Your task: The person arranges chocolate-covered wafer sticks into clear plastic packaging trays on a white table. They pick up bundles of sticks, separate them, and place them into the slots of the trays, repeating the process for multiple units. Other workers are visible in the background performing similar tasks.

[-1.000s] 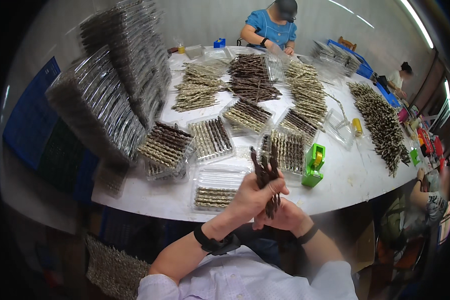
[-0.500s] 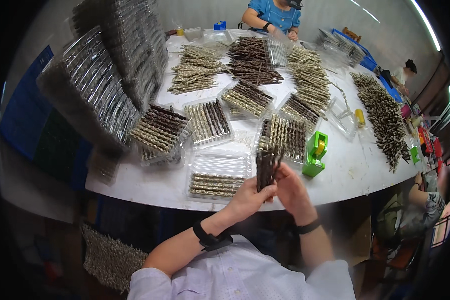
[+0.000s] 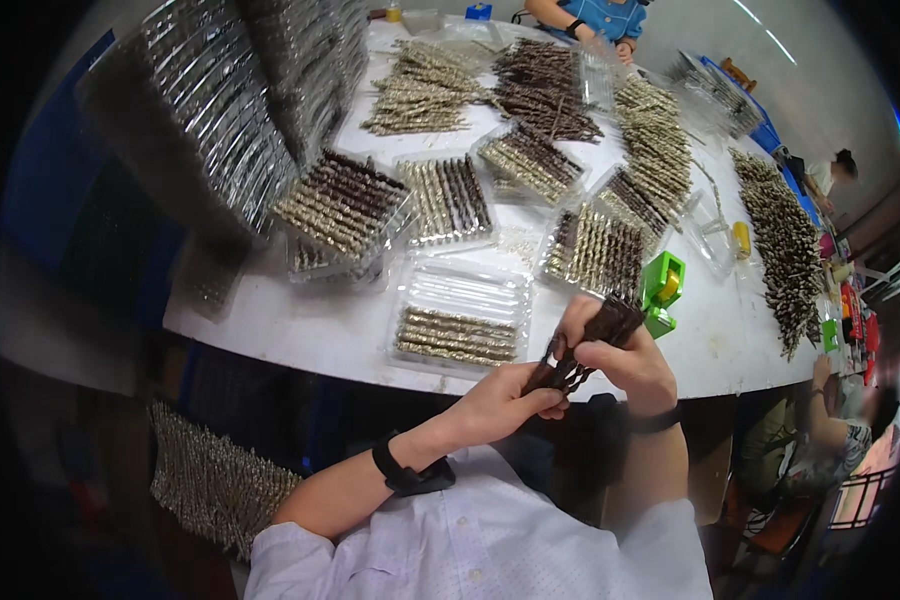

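Observation:
Both of my hands grip a bundle of dark brown twisted sticks (image 3: 613,320) above the table's near edge. My left hand (image 3: 507,405) is closed round its lower end, thumb on top. Wrapped about the upper part is my right hand (image 3: 638,368), fingers bent. The bundle leans up to the right, and some sticks splay apart between the hands. Just left of it lies a clear ribbed plastic tray (image 3: 465,288); pale gold twisted sticks (image 3: 455,338) fill its near grooves, while its far grooves are bare.
Filled trays of gold and brown sticks (image 3: 345,205) lie beyond. A green tape dispenser (image 3: 662,285) stands right of my hands. Tall stacks of clear trays (image 3: 215,110) rise at left. Loose piles (image 3: 545,90) spread across the white table (image 3: 270,320). A person in blue (image 3: 600,15) works opposite.
The bundle has gone from nearly upright to leaning right. My right hand, formerly open beside it, now closes round its upper part. The whole view has shifted slightly.

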A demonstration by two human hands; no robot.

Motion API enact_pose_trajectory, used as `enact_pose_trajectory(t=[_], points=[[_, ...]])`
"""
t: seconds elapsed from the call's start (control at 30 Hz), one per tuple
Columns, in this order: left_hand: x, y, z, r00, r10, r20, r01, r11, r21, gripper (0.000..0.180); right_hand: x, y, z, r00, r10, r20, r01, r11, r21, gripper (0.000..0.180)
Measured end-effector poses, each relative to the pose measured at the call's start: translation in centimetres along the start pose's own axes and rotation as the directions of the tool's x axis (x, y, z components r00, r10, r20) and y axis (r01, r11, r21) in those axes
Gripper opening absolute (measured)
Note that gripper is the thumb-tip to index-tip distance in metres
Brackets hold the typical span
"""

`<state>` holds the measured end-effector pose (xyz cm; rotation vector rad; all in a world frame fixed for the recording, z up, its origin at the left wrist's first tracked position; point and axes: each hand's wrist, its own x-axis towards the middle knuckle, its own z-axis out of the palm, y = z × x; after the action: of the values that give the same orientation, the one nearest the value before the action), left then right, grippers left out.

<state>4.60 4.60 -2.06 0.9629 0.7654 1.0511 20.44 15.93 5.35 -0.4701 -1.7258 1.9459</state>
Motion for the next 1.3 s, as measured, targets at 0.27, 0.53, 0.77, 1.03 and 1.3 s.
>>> enact_pose_trajectory(t=[0.27,0.53,0.77,1.03,1.3], points=[[-1.0,1.3,-1.7,0.965,0.081,-0.25,-0.071,0.996,0.048,0.045,2.4,-0.2,0.9,0.941,-0.074,-0.33,0.171,0.947,0.274,0.011],[-1.0,2.6,-0.6,0.965,0.155,-0.212,-0.128,0.983,0.135,0.069,1.4,1.0,2.9,0.948,0.225,-0.226,-0.272,0.939,-0.208,0.017],[-0.3,-1.4,0.3,0.892,0.419,-0.17,-0.339,0.868,0.361,0.084,0.6,-0.1,3.6,0.968,0.202,-0.147,-0.232,0.945,-0.23,0.009],[-2.9,1.7,-2.3,0.822,0.569,-0.022,-0.138,0.237,0.962,0.073,1.7,-2.1,1.4,0.954,-0.111,-0.278,-0.02,0.904,-0.427,0.008],[-3.9,0.0,-5.7,0.852,0.52,-0.064,0.058,0.029,0.998,0.055,9.0,-2.4,3.2,0.961,-0.235,0.146,0.238,0.431,-0.87,0.016]])
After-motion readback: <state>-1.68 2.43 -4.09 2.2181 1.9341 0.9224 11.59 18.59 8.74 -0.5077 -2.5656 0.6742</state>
